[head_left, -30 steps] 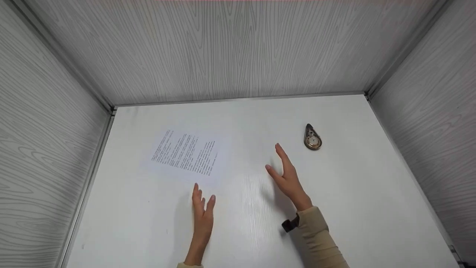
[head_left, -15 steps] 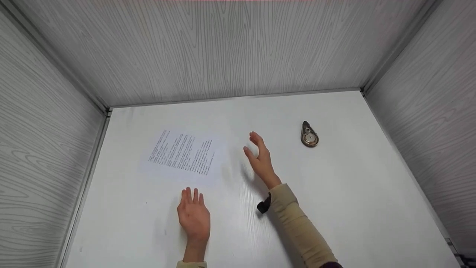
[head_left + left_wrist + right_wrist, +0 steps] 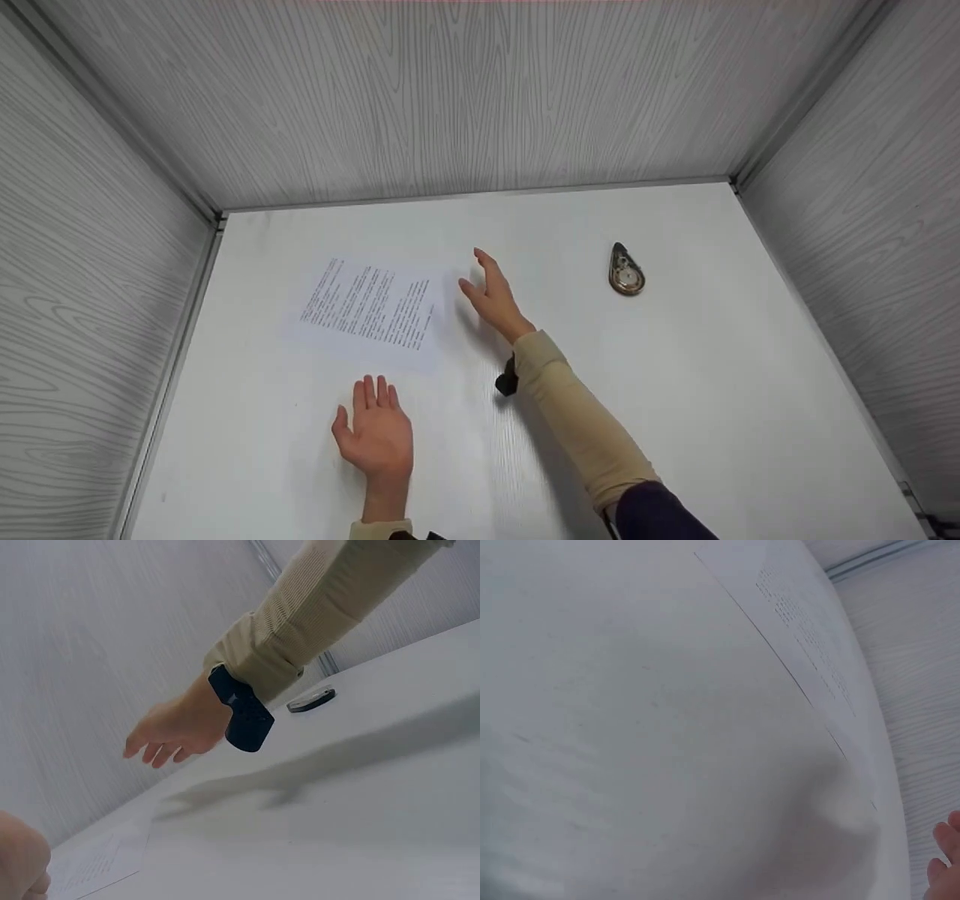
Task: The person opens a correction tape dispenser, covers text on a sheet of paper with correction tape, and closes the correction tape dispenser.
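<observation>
A sheet of paper point(image 3: 367, 304) with printed lines lies slanted on the left half of the white table. My left hand point(image 3: 379, 435) is palm up just below the sheet, fingers extended, holding nothing; only a blurred part of that hand point(image 3: 19, 859) shows in the left wrist view. By the sheet's right edge, my right hand point(image 3: 495, 300) hovers with thumb and fingers spread and nothing in its grasp. Its shadow falls on the table beneath it. A teardrop-shaped correction tape dispenser point(image 3: 626, 270) lies farther right, apart from both hands.
The white table point(image 3: 720, 390) is bounded by a grey wood-grain back wall point(image 3: 465, 97) and side walls point(image 3: 82, 300). A dark wrist camera point(image 3: 247, 720) is strapped below the right sleeve point(image 3: 270, 645).
My right hand has moved left and farther forward, toward the paper's right edge. My left hand has turned palm up and shifted slightly left. The paper and correction tape stay in place.
</observation>
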A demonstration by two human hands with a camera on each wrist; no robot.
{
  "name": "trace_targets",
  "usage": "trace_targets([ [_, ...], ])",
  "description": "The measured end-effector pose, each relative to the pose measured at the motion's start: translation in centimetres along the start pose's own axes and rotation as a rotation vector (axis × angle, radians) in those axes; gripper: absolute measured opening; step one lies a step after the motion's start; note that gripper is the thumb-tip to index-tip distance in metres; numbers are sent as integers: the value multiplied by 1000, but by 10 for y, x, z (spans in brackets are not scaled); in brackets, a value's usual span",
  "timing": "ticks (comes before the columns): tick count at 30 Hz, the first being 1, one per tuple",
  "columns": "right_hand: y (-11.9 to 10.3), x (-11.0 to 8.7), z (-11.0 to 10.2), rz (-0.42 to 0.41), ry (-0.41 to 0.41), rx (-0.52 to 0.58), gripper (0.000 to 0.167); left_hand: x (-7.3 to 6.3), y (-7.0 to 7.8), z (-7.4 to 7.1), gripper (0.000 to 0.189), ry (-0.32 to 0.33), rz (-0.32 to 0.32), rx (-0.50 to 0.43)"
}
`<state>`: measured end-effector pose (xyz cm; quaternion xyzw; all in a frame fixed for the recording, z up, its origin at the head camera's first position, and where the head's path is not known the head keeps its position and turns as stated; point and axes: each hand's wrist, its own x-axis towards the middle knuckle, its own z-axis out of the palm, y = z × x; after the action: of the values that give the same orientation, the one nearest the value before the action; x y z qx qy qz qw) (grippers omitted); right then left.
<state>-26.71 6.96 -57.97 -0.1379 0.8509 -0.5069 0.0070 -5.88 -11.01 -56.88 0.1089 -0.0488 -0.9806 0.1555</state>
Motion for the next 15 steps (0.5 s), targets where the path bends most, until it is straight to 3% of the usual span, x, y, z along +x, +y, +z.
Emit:
trace_targets([
  [6,-8,17,12,89,-211,-103,77,3,1,2,72,34,4,-61],
  [15,-8,22,22,166,-355,-263,74,4,2,2,74,74,1,-125],
])
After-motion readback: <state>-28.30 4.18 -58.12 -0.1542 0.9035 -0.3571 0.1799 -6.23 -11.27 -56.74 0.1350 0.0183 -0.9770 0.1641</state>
